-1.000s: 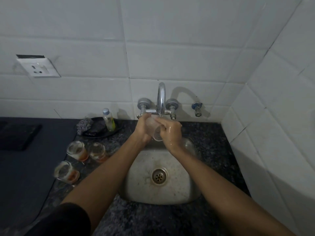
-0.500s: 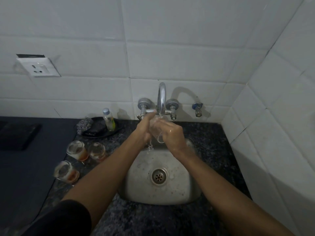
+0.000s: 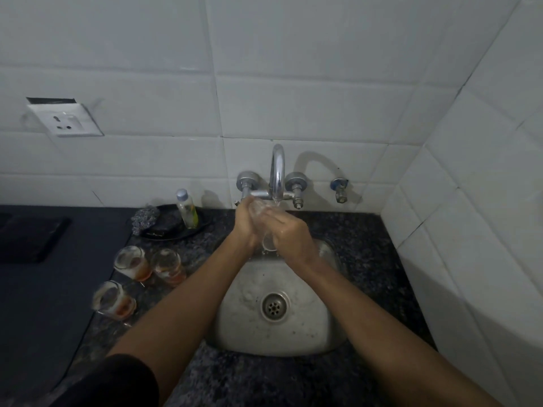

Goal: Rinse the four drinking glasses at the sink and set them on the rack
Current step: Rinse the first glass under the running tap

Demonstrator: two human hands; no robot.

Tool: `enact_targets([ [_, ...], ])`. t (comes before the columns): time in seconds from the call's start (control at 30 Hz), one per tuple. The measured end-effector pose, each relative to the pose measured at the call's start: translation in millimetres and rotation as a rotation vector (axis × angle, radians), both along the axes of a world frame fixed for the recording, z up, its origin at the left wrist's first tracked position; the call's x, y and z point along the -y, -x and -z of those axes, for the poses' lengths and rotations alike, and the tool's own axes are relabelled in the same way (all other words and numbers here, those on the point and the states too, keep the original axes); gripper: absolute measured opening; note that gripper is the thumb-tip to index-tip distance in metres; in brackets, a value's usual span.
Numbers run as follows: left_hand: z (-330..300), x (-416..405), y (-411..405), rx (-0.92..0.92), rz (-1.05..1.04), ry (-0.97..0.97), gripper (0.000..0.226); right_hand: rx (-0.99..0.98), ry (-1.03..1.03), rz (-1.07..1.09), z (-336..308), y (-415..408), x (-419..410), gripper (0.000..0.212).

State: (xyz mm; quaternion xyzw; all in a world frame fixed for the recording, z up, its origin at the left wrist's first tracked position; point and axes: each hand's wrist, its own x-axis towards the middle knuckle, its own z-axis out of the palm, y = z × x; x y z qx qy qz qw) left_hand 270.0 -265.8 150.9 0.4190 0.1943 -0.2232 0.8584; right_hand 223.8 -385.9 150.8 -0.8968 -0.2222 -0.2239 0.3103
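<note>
White tiles behind, both hands, left (image 3: 245,223) and right (image 3: 289,230), are clamping a glass (image 3: 266,227) under the tap (image 3: 277,171); three dirty glasses (image 3: 132,262) are waiting on the table. Next needs a rack, which isn't showing.

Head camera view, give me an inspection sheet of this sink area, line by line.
Surface: dark speckled counter, steel sink set in it.
Job's things: one clear glass held under the tap; three dirty glasses left of the sink; no rack seen.
Clutter: small bottle, scrubber, black dish.
Grippers: left hand and right hand both wrapped around the glass.
Cables: nothing seen.
Surroundings: white tiled walls, wall socket.
</note>
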Motion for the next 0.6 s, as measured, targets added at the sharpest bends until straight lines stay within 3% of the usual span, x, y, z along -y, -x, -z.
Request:
enact_targets([
  [0.1, 0, -6, -4, 0.046, 0.055, -0.028, 0.053, 0.224, 0.206, -0.152, 4, -4, 6, 0.032],
  [0.17, 0, -6, -8, 0.057, 0.017, -0.049, 0.047, 0.137, 0.076, -0.053, 0, -5, 4, 0.030],
  [0.27, -3, -4, -4, 0.046, 0.004, -0.040, 0.062, -0.117, -0.253, 0.180, -6, -4, -1, 0.020],
  [0.33, 0, -3, -6, 0.028, 0.055, -0.031, 0.062, -0.088, -0.165, 0.085, -5, -5, -3, 0.025],
  [0.4, -1, -2, -7, 0.044, 0.120, -0.027, 0.056, 0.098, 0.055, -0.031, 1, -3, 1, 0.027],
  [0.47, -4, -4, -6, 0.062, 0.099, -0.054, 0.044, 0.144, 0.091, -0.009, 2, -5, 6, 0.029],
  [0.57, -3, -3, -4, 0.070, 0.016, -0.009, 0.037, -0.135, -0.209, 0.199, 1, -6, 2, 0.024],
  [0.6, -3, -1, -2, 0.056, 0.020, -0.018, 0.038, -0.214, -0.210, 0.209, 2, -8, -1, 0.026],
])
